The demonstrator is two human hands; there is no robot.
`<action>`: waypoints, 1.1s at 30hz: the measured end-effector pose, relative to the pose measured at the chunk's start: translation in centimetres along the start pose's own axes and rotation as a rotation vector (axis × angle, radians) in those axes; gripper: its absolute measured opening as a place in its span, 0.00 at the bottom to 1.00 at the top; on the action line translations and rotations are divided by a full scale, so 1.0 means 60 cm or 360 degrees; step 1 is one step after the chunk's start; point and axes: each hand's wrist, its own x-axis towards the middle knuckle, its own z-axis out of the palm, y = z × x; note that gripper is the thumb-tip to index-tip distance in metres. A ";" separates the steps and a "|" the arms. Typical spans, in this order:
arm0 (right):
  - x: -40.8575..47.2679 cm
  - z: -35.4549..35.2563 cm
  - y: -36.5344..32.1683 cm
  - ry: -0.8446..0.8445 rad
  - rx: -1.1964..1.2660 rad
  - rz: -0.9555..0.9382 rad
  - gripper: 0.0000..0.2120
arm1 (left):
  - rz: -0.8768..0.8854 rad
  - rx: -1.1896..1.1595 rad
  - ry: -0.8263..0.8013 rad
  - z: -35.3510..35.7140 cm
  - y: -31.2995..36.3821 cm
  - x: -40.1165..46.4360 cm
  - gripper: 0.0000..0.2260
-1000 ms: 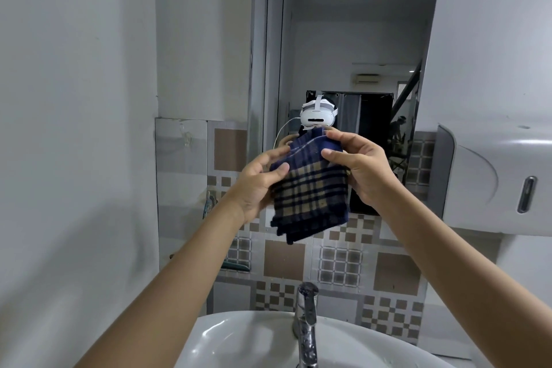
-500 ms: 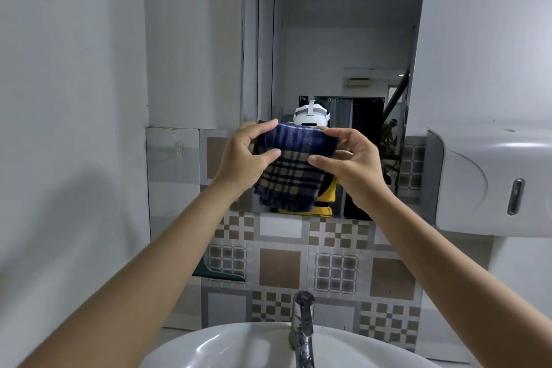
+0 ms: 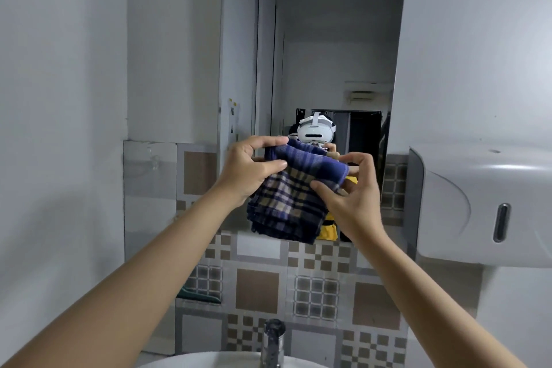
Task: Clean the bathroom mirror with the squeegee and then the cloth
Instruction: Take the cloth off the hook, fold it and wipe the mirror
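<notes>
A folded blue and tan plaid cloth [image 3: 291, 197] hangs in front of the lower part of the wall mirror [image 3: 328, 48]. My left hand [image 3: 249, 169] pinches its upper left edge. My right hand [image 3: 352, 197] grips its right side, thumb in front and fingers behind. The cloth is held in the air a little before the glass; whether it touches the mirror I cannot tell. No squeegee is in view.
A white dispenser [image 3: 484, 203] juts from the wall right of the mirror. Below are patterned tiles, a chrome tap [image 3: 272, 343] and the white basin rim [image 3: 209, 360]. A plain wall closes the left side.
The cloth has been folded over into a shorter bundle, and both hands have shifted their grips. The view has tilted up, showing more of the mirror.
</notes>
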 end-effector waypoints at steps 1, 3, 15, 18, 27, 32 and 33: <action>-0.001 -0.003 0.009 0.0015 0.0038 0.0039 0.27 | -0.0020 -0.0012 0.0031 0.009 0.000 0.001 0.16; -0.005 -0.010 0.020 0.0006 0.0267 0.0125 0.28 | -0.0061 -0.0077 0.0094 0.024 0.001 0.003 0.15; 0.033 -0.017 0.008 -0.0205 0.0683 0.0183 0.18 | -0.0280 -0.0443 -0.0131 0.037 0.001 0.067 0.15; 0.089 -0.013 -0.021 -0.0011 0.0661 0.0181 0.16 | -0.0148 -0.0161 -0.0151 0.034 0.006 0.106 0.13; 0.369 -0.023 -0.133 0.0417 -0.0245 -0.0402 0.35 | 0.0371 0.1105 0.0142 -0.045 0.003 0.233 0.22; 0.508 -0.044 -0.139 0.0542 -0.1406 -0.0659 0.39 | 0.0490 0.1603 0.0305 -0.099 -0.052 0.282 0.36; 0.526 -0.051 -0.132 0.0533 -0.1610 -0.0670 0.41 | 0.0478 0.1694 0.0312 -0.104 -0.061 0.287 0.39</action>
